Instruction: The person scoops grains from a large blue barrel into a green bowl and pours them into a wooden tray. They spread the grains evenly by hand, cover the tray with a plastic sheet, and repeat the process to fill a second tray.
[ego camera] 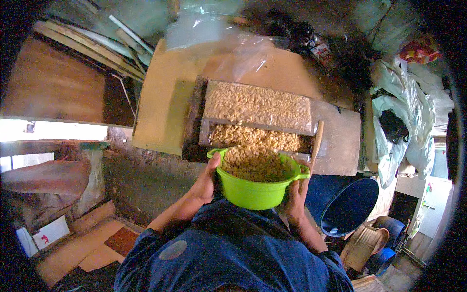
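My left hand (208,179) grips the left handle of a bright green plastic basin (255,193). At the opposite handle, my right hand (299,195) holds the basin's right side. Pale, bean-like grains (251,164) lie in the basin, which tips away from me over a frame's near edge. The grains meet a loose heap (255,137) in the near trough of the frame. Beyond it sits a flat rectangular slab of similar grains (257,104), seemingly under clear plastic. A wooden stick (317,142) leans by the frame's right end; whether my right hand touches it is unclear.
The frame rests on a wooden board tabletop (160,102), with clear plastic sheeting (240,54) at the back. White plastic bags (412,109) hang at right, above a large blue barrel (350,206). Wooden planks (91,51) lean at upper left. Cardboard (87,244) lies at lower left.
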Tool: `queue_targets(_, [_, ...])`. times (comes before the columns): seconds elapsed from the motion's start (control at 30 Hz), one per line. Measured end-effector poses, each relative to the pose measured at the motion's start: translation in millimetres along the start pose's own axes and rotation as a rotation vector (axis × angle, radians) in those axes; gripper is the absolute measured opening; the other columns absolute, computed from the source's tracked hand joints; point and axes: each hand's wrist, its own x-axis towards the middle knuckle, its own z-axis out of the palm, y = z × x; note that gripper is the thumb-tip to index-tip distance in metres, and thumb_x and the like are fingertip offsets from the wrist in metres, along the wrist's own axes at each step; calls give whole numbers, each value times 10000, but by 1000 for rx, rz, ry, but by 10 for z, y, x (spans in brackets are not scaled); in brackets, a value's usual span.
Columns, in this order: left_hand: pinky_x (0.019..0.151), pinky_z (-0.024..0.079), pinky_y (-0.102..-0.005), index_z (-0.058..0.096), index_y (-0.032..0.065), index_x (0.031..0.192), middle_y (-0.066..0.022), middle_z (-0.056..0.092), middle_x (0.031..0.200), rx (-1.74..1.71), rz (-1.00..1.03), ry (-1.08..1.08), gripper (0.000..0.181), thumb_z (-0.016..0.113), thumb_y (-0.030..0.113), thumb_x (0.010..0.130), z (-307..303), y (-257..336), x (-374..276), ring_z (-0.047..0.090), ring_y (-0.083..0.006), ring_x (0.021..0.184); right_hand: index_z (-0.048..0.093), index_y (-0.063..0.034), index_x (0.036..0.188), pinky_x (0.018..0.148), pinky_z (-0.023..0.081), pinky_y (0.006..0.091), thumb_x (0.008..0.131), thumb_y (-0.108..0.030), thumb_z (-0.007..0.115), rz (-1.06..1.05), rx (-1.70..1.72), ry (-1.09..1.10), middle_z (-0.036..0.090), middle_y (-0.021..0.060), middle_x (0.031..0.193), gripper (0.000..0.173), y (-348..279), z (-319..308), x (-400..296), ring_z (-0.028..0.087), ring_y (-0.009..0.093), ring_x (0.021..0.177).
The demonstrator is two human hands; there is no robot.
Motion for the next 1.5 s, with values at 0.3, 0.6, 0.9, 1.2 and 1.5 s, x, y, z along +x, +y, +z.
queue_targets(0.3, [1091,409,-419,456,33,1420,-147,566,1376,17,-123,38,720,438,595,971,355,-183,202,564,-272,1244,302,-37,1423,1072,344,409,871,-473,658,-108,-90,79,476,125,1317,788,-74,-366,61,443,251,1239])
queue_targets(0.6, [1079,419,-400,478,45,1405,-140,576,1363,-24,-190,-46,753,500,629,930,382,-726,631,571,-257,1231,316,-43,1394,1076,344,402,915,-463,623,-113,-126,181,467,130,1321,707,-261,-782,91,449,257,1242])
queue_targets(0.9, [1102,394,-407,462,41,1419,-130,544,1407,-53,-74,-33,719,449,601,967,427,-477,307,544,-253,1269,271,-28,1442,1091,323,415,898,-508,627,-160,-139,17,453,123,1339,809,-94,-708,132,440,260,1247])
queue_targets(1.2, [1097,397,-404,462,43,1418,-118,549,1401,45,63,179,715,440,599,968,280,34,-126,544,-255,1265,122,-54,1533,1123,309,430,889,-417,676,-88,-57,-119,397,158,1455,924,23,-138,129,395,281,1341])
queue_targets(1.5, [1100,389,-404,460,46,1419,-112,547,1403,36,72,124,715,434,603,971,-166,118,-124,535,-245,1272,231,-50,1451,1097,331,423,895,-428,650,-52,6,-154,442,156,1373,792,92,224,154,433,276,1282])
